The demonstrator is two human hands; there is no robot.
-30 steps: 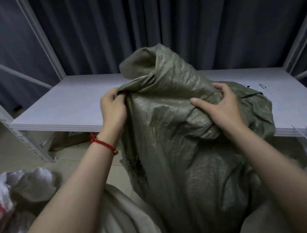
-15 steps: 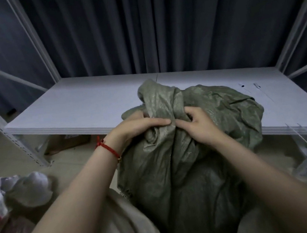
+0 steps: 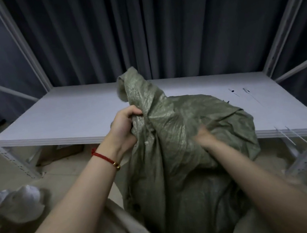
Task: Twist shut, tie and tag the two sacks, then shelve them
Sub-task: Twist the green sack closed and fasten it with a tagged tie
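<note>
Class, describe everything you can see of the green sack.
The green sack looks like olive woven plastic, shiny and creased. It stands upright before the white shelf, its top gathered into a neck that sticks up. The left hand grips the neck; the blurred right hand is against its side. No tie or tag shows.

Free shelf board (image 3: 69,116) left of sack (image 3: 182,132)
</note>
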